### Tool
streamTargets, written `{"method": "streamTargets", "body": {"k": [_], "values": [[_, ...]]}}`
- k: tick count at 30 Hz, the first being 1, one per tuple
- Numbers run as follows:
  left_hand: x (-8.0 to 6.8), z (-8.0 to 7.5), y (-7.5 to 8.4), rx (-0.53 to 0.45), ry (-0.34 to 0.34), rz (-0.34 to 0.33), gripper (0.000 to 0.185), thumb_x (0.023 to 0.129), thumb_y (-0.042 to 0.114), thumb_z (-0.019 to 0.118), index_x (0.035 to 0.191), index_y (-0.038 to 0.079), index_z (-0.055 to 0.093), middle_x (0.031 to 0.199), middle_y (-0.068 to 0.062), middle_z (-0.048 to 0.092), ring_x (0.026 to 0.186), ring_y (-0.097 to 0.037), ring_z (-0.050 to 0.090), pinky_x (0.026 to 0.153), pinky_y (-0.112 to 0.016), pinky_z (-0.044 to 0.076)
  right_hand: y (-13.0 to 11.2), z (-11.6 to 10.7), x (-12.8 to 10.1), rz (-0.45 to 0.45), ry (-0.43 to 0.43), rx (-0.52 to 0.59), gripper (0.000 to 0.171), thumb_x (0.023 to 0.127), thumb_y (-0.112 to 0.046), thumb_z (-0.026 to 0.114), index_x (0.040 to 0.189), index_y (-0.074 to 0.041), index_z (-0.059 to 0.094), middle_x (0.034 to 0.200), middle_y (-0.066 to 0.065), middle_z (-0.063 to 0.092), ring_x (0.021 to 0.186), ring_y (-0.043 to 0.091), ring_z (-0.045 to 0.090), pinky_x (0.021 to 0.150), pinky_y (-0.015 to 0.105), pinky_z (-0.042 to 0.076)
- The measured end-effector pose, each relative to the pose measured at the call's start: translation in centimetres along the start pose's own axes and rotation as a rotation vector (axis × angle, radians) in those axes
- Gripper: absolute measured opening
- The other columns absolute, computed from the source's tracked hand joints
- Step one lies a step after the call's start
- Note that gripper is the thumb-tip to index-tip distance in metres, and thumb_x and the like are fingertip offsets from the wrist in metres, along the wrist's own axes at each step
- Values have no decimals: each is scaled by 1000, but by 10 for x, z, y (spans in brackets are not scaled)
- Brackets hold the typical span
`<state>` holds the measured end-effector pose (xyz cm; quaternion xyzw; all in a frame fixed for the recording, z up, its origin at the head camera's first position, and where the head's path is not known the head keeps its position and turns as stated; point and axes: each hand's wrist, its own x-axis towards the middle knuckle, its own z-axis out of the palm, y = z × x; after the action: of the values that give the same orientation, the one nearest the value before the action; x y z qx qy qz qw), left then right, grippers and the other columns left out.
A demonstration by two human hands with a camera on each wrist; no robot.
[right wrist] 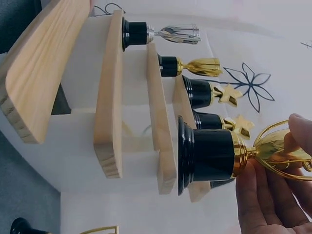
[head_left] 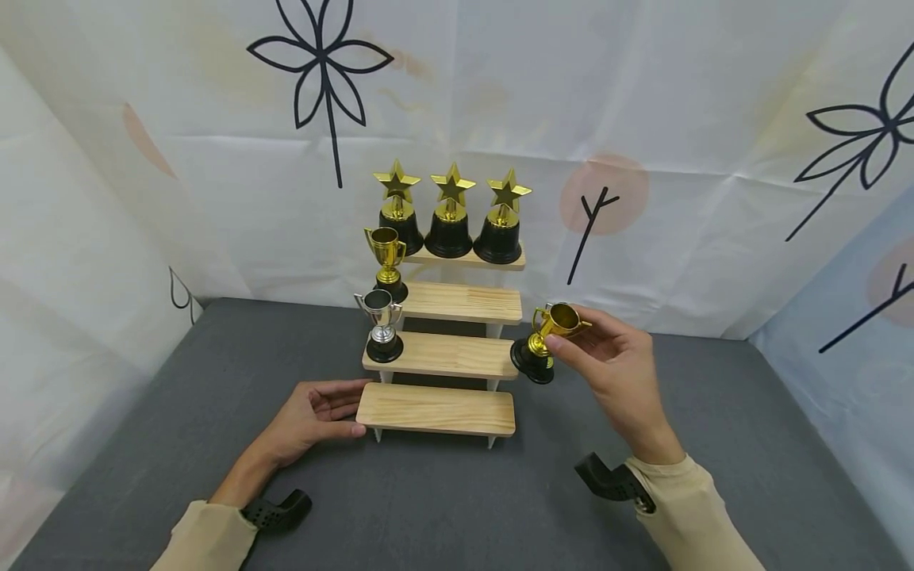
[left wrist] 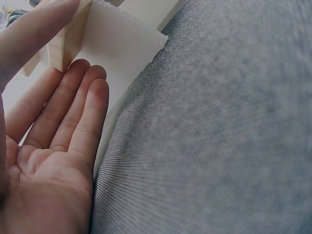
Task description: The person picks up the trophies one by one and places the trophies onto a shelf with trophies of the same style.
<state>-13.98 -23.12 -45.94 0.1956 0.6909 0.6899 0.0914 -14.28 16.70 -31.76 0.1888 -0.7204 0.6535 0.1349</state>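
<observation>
Right hand (head_left: 620, 363): fingers and thumb pinch the bowl of a small gold plastic cup trophy with a round black base (head_left: 544, 341). Trophy tilted, base pointing left and down, held in the air just off the right end of the stepped stand's second tier from the bottom; not resting on any tier. In the right wrist view the fingertips (right wrist: 263, 190) lie along the gold bowl and the black base (right wrist: 204, 155) is close beside the tier edges.

Left hand (head_left: 314, 414): fingers straight and relaxed, grasping nothing, palm turned toward the left end of the pale wooden four-tier stepped stand (head_left: 437, 409). Fingertips at the lowest tier's left edge; left wrist view shows them (left wrist: 80, 105) against the stand's white side panel.

On the stand: a silver cup trophy on a black base (head_left: 381, 326) at the left end of the second tier; a gold cup trophy on a black base (head_left: 388, 262) at the left end of the third; three gold star trophies on black bell-shaped bases (head_left: 451, 212) in a row along the top tier.

Stand sits on a bench covered in grey fabric (head_left: 214, 381). Behind, a white cloth backdrop with black flower outlines (head_left: 323, 71).
</observation>
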Motion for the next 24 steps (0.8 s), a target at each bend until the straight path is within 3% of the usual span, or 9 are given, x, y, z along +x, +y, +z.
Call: {"method": "streamTargets", "body": {"k": [10,15,24], "values": [[0,0,1,-2,3,-23,71,79,-7,81,140,-19,46,141,-37,49,118,-15,65,100,-33,55,-6,15,20,28,-65,-5,41,89,5,75,128,7,64,112,10,68,99,20,68,82,25,62],[0,-1,2,-3,6,-37,72,79,-7,82,140,-18,46,142,-38,47,118,-15,65,100,-32,55,-8,23,30,13,-94,11,39,89,5,74,127,8,64,113,12,69,101,22,68,89,26,60],[0,0,1,-4,5,-30,71,79,-7,82,140,-19,46,140,-35,51,118,-16,65,100,-32,55,-11,39,48,-10,-131,26,39,89,4,74,127,6,65,113,16,69,102,24,68,90,31,60]]}}
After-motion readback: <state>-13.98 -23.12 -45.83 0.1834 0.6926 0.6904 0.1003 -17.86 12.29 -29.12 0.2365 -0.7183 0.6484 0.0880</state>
